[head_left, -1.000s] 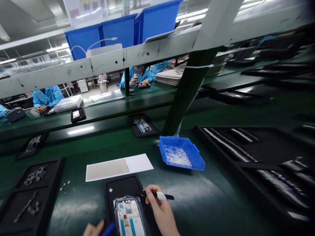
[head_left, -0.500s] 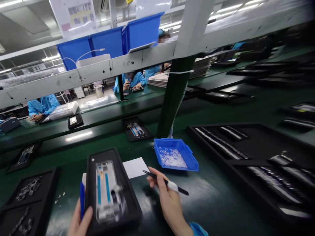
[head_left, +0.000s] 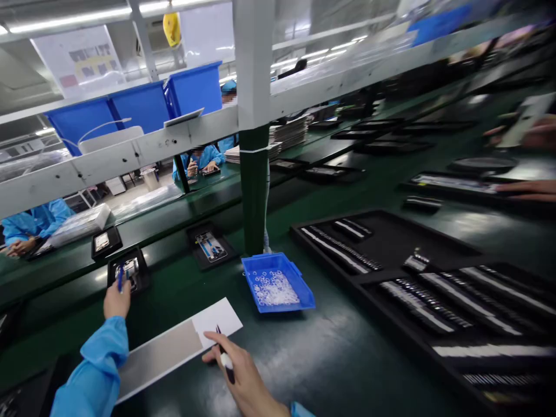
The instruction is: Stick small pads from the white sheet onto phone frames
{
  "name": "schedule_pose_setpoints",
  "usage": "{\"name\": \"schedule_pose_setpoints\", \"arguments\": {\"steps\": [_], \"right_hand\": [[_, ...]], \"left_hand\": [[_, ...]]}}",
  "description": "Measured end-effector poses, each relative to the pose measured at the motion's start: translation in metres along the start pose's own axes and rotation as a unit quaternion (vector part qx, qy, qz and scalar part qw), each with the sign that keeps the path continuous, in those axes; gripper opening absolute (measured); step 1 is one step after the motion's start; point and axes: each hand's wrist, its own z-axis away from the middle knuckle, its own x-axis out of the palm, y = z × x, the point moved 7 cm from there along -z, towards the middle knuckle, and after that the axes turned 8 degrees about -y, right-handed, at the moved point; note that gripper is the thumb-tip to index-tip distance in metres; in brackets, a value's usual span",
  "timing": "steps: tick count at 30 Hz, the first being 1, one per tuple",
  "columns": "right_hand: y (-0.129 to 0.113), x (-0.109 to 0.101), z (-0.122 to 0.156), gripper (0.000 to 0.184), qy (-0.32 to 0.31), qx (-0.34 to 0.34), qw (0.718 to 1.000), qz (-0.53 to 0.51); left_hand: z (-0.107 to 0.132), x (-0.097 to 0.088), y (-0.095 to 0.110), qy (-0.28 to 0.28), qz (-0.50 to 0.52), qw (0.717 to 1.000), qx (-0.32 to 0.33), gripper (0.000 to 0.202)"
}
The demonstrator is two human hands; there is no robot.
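Left hand (head_left: 116, 302): arm extended to the far left, fingers closed around a blue pen-like tool (head_left: 120, 279), which points upward. These fingers are at the near edge of a small black tray (head_left: 144, 267); I cannot tell how firmly they grip it. A phone assembly (head_left: 131, 271) lies in that tray.

Right hand (head_left: 245, 373): near centre, fingers curled around dark tweezers (head_left: 226, 364) with a white band, tips upward. My index fingertip overlaps the right end of a pale sheet (head_left: 219, 318); contact unclear.

Just beyond, to the right: blue bin (head_left: 307, 296) of small white rings (head_left: 277, 288). Farther left of the bin, a second black tray (head_left: 228, 258) carries another phone assembly (head_left: 211, 246). Right side: large compartmented tray (head_left: 406, 234) with rows of strips. Far right: a co-worker's hand (head_left: 535, 187).
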Motion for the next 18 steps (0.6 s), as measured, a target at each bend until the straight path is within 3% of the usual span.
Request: {"name": "schedule_pose_setpoints", "arguments": {"steps": [3, 6, 9, 13, 18], "right_hand": [[0.0, 0.002, -0.002, 0.032, -0.006, -0.028, 0.999, 0.016], [0.002, 0.001, -0.001, 0.039, -0.002, -0.047, 0.999, 0.026], [0.003, -0.002, -0.003, 0.039, 0.002, -0.064, 0.997, 0.045], [0.001, -0.004, -0.01, 0.034, 0.002, -0.066, 0.995, 0.073], [-0.008, -0.012, -0.013, 0.04, 0.023, -0.04, 0.998, 0.051]], "left_hand": [[-0.01, 0.061, 0.062, -0.088, -0.009, 0.993, 0.073, 0.04], [-0.016, 0.123, 0.119, -0.142, -0.017, 0.984, 0.103, 0.043], [-0.018, 0.156, 0.151, -0.151, -0.028, 0.984, 0.092, 0.048], [-0.016, 0.154, 0.157, -0.138, -0.034, 0.988, 0.064, 0.043], [-0.018, 0.118, 0.142, -0.093, 0.02, 0.994, 0.055, 0.037]]}}
